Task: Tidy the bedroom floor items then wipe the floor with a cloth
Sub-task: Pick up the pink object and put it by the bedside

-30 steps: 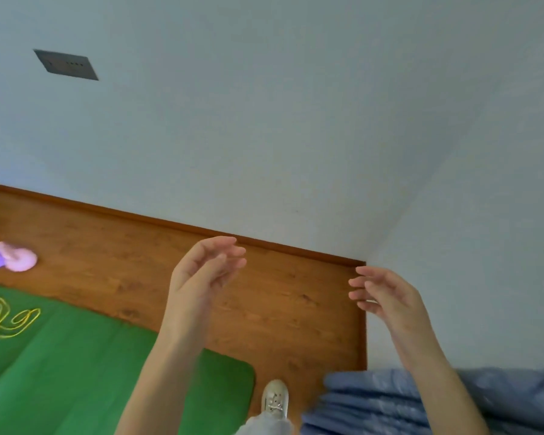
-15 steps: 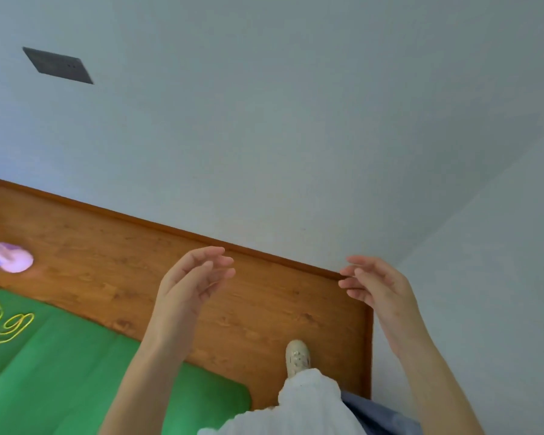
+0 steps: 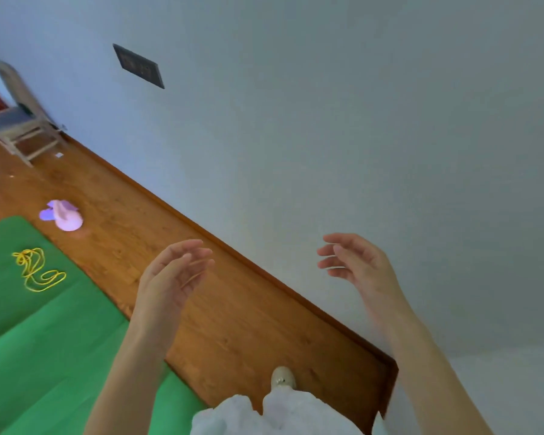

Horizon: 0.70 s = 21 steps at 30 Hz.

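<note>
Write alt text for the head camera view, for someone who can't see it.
A person's left hand and right hand are raised, open and holding nothing, above a wooden floor. On the left, a yellow cord lies on a green mat, with a purple slipper on the floor beyond.

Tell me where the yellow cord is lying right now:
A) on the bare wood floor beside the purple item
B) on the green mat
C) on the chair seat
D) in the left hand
B: the yellow cord lies in loose loops on the green mat, apart from the purple item on the wood floor; both the left hand and the right hand are open and hold nothing.
</note>
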Each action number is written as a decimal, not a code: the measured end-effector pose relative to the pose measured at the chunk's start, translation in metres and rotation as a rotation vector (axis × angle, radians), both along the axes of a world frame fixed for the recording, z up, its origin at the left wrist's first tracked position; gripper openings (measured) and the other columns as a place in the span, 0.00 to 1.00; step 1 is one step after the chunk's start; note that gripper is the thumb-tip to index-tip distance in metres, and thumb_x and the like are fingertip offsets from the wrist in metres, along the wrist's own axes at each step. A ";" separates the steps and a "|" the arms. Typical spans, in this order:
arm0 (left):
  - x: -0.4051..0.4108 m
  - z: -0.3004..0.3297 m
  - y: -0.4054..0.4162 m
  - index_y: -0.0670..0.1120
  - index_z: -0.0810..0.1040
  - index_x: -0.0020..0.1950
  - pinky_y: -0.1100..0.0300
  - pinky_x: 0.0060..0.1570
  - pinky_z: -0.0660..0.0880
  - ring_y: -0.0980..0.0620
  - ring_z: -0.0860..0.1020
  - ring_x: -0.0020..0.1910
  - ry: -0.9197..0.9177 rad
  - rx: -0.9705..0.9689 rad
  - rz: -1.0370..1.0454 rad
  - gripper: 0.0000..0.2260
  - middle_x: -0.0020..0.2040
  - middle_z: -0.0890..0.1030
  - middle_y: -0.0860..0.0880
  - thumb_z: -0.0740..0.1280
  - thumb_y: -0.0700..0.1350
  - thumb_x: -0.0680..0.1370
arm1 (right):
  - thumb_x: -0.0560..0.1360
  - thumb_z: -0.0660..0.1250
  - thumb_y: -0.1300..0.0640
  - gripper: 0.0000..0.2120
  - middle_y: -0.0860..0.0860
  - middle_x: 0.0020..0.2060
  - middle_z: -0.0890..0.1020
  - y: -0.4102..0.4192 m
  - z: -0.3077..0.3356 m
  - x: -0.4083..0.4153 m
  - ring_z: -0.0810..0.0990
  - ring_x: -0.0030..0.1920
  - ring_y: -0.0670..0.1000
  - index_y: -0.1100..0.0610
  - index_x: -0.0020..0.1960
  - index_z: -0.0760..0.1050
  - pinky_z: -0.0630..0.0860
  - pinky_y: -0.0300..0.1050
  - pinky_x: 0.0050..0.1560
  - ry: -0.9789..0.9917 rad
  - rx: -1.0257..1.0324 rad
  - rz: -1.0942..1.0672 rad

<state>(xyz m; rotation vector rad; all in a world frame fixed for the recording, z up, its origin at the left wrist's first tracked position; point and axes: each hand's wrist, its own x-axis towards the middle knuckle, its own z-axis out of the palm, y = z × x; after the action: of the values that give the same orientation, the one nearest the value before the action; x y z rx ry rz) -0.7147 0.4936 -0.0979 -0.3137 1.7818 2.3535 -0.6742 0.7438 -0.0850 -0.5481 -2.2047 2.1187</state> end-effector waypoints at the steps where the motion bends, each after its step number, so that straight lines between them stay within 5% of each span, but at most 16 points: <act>1: -0.007 -0.001 0.002 0.46 0.78 0.49 0.60 0.45 0.74 0.55 0.81 0.41 -0.003 0.005 0.028 0.12 0.40 0.83 0.52 0.56 0.36 0.79 | 0.79 0.59 0.63 0.09 0.53 0.43 0.83 0.002 0.000 -0.013 0.82 0.42 0.50 0.57 0.51 0.78 0.77 0.40 0.44 -0.002 0.004 0.036; 21: -0.103 -0.020 -0.106 0.43 0.78 0.51 0.59 0.45 0.74 0.52 0.80 0.43 -0.061 -0.085 0.453 0.08 0.44 0.83 0.47 0.60 0.37 0.78 | 0.79 0.60 0.62 0.09 0.51 0.42 0.84 -0.152 -0.027 -0.244 0.83 0.44 0.51 0.56 0.52 0.78 0.79 0.41 0.47 -0.066 0.017 0.611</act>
<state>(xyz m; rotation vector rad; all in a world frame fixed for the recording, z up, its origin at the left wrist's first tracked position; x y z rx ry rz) -0.8181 0.3871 -0.1179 -0.8754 1.9508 2.5150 -0.9179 0.5920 -0.1122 0.0845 -2.6815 2.3467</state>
